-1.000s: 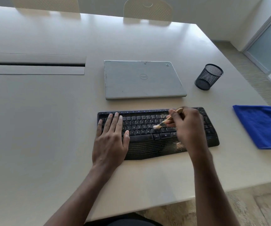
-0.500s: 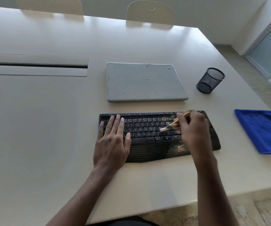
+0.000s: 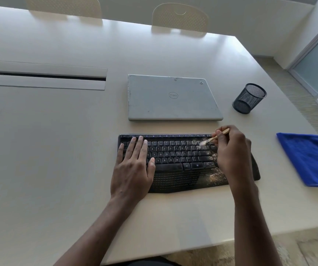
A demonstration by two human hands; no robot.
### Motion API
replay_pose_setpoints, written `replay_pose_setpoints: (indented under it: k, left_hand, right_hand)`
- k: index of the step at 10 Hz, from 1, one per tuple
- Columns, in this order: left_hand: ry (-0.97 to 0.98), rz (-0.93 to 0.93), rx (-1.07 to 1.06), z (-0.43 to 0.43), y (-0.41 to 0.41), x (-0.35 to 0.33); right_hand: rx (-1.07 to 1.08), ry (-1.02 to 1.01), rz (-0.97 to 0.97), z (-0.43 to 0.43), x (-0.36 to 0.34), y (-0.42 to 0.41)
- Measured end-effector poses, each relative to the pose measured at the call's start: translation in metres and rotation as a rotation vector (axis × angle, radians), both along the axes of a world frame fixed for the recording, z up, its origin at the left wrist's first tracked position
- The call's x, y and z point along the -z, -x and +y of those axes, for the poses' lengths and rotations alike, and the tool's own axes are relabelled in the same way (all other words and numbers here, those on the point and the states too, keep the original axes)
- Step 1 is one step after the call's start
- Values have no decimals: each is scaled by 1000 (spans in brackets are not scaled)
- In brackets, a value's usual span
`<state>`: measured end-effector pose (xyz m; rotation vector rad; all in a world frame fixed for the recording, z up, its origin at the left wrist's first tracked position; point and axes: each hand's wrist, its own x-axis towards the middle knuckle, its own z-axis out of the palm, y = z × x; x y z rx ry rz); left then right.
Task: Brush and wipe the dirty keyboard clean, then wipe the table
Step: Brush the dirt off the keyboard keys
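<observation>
- Pale table point(image 3: 58, 150) filled the frame; the keyboard point(image 3: 177, 156) lay at centre, below a shut laptop point(image 3: 173, 98).
- My left hand point(image 3: 133, 169) lay flat on the left keys, fingers straight. My right hand point(image 3: 231, 152) pinched the brush point(image 3: 211, 139), bristles on the upper-right keys.
- Risk, I judged: hard flicks could drive dust point(image 3: 214, 174) between the keys.
- Readable: the laptop's Dell logo.

The right hand point(image 3: 231, 156) hides the right end of the keyboard point(image 3: 173, 160) and part of the brush point(image 3: 212, 139); right of the keyboard, the cloth point(image 3: 307, 158) runs off frame.
</observation>
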<state>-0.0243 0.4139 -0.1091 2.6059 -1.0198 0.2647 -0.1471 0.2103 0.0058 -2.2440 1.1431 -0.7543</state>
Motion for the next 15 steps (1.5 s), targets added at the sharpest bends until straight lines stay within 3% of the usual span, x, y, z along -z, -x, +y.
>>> replay_pose_setpoints:
  k: [2,3,5,7,9,11,15]
  left_hand:
    - [5,-4,1,0,0,0]
    - [6,-4,3,0,0,0]
    - [-2,0,0,0,1,0]
    - [-3,-2,2,0,-1,1]
    - [-1,0,3,0,0,0]
    - [2,6,3,0,0,-1]
    - [-3,-1,-1,0,0,1]
  right_hand:
    - [-110,-140,-123,-15,0,-22]
    - [-135,-161,-72,-18,2,-28]
    - [52,-15,30,-29,-1,-23]
    - [-128,-215,-41,-15,-4,-32]
    - [30,20,41,-18,-1,-23]
    - [-129,25,16,0,1,-23]
    - [-170,46,8,7,-5,-19]
